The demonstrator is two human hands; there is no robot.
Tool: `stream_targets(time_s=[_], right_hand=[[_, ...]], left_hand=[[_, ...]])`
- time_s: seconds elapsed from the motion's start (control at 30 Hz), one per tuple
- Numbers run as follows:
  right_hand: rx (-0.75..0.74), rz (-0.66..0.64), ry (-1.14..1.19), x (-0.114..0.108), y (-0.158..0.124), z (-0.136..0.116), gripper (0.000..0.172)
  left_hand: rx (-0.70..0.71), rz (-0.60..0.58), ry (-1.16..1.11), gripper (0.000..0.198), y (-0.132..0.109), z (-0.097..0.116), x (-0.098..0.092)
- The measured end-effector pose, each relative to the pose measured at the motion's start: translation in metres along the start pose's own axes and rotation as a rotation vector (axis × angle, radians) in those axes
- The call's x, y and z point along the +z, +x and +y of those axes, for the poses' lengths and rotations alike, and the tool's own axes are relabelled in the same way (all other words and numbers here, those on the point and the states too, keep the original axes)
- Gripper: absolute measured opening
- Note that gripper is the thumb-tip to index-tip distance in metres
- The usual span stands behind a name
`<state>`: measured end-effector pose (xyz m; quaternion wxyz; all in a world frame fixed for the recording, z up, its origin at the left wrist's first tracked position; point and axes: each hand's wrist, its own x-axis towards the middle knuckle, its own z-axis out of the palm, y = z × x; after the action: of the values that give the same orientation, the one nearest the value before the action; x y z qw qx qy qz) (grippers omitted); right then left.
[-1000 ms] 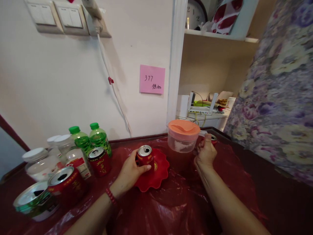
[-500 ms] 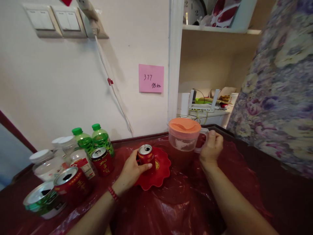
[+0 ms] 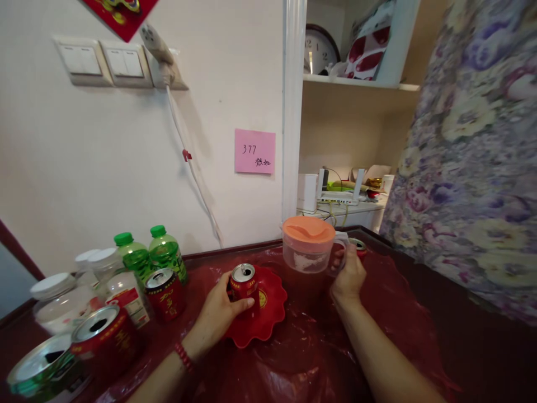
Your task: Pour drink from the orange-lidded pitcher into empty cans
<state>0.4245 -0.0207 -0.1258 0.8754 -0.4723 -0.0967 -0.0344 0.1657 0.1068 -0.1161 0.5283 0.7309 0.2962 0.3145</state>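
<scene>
My left hand is wrapped around a small red drink can, its top opened. The can stands upright over a red scalloped plate. To the right is a clear plastic pitcher with an orange lid. Its handle is in my right hand, whose fingers are closed round it. The pitcher is upright on the table, and its lower part looks reddish against the cover. Just behind my right hand another can shows in part.
Along the left stand red cans, a green can, white-capped jars and green-capped bottles. A power cord hangs down the wall. Red plastic covers the table. A router sits on the shelf behind; a floral curtain hangs right.
The view has tilted up and shifted slightly, so the table things appear lower and more to the left. A can behind my right hand has come into sight. Both hands keep their holds.
</scene>
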Motion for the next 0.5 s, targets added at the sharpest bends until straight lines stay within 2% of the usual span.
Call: stream_targets(time_s=[0.23, 0.5], right_hand=[[0.051, 0.064, 0.127, 0.005, -0.003, 0.002, 0.062], [0.093, -0.011, 0.192, 0.012, 0.0, -0.018, 0.065]], left_hand=[[0.002, 0.011, -0.027, 0.074, -0.002, 0.002, 0.002], [-0.009, 0.045, -0.028, 0.074, -0.003, 0.007, 0.005]])
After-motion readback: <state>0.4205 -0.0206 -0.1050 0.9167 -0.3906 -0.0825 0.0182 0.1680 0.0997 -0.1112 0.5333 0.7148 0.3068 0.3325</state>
